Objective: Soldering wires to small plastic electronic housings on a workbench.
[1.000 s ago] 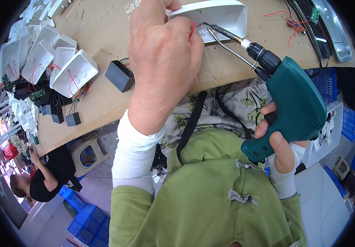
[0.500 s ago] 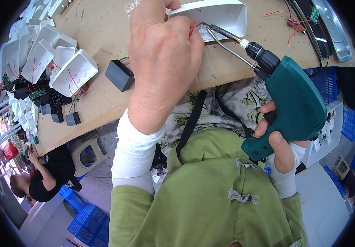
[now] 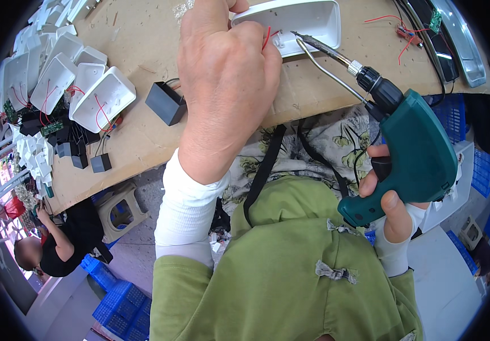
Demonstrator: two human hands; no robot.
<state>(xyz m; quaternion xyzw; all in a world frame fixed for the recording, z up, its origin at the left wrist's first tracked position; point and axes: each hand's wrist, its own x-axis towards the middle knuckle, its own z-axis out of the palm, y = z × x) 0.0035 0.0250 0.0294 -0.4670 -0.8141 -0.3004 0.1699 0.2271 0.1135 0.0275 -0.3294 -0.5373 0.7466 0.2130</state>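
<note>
A white plastic case point(image 3: 319, 23) with an open hollow side lies at the top of the table. My left hand point(image 3: 228, 74) is closed around its left end, its fingertips partly hidden behind the knuckles. A short red wire point(image 3: 266, 38) sticks up beside those fingers, over the inside of the case. In my right hand point(image 3: 390, 199) is a green soldering gun point(image 3: 418, 148), gripped by its handle with fingers near the black trigger. Its dark tip point(image 3: 313, 42) and the bent metal feed tube point(image 3: 327, 71) point left over the case, apart from the wire.
A black box-shaped part point(image 3: 166, 103) lies left of my wrist. Several white cases point(image 3: 105, 99) with red wires and circuit boards are heaped at the left. Loose wired parts point(image 3: 408, 35) lie at the right. A person in black point(image 3: 77, 238) sits beyond the table's left edge, near blue crates point(image 3: 122, 307).
The soldering gun in my right hand has drawn back to the right and slightly down, its tip leaving the spot by the red wire. My left hand stays almost still.
</note>
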